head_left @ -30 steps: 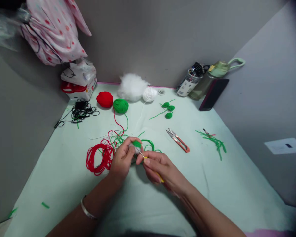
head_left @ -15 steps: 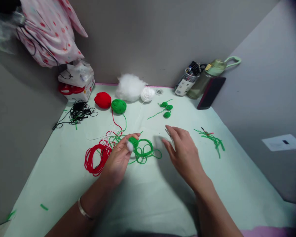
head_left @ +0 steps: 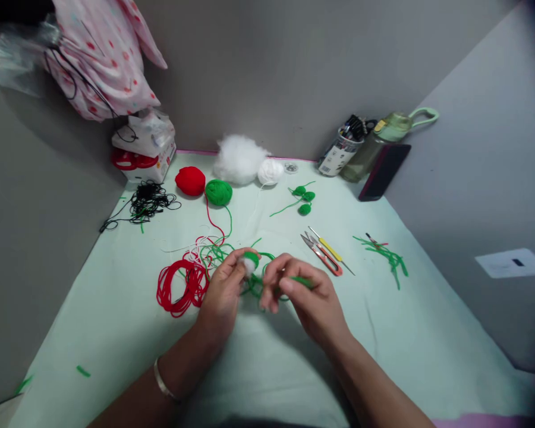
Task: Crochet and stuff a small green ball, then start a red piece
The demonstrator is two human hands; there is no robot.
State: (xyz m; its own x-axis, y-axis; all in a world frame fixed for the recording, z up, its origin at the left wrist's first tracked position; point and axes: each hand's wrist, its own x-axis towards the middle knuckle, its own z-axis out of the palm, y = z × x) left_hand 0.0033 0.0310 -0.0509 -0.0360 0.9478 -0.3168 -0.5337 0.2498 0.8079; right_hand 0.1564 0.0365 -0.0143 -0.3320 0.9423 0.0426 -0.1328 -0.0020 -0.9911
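Note:
My left hand [head_left: 223,288] is closed on a small green crocheted piece [head_left: 252,258], with white stuffing [head_left: 248,267] showing at its opening. Close on its right, my right hand [head_left: 310,297] has curled fingers, somewhat blurred, and a bit of green yarn [head_left: 301,282] shows between thumb and fingers. Loops of loose green yarn [head_left: 267,257] lie behind and beneath both hands, partly hidden. Beyond my right hand, orange-handled thread snips [head_left: 325,258] rest alongside a yellow crochet hook [head_left: 330,247].
Red yarn coils [head_left: 173,291] lie left of my left hand. Farther back are red [head_left: 191,181], green [head_left: 219,192] and white [head_left: 270,171] yarn balls, fluffy stuffing [head_left: 239,159] and several small green crocheted pieces [head_left: 305,209]. Green yarn scraps [head_left: 390,258] lie right; a phone [head_left: 384,172] leans near a bottle [head_left: 361,157].
My right hand has moved left, close to my left hand, and now has green yarn in its fingers. The snips and hook it was covering now show on the table.

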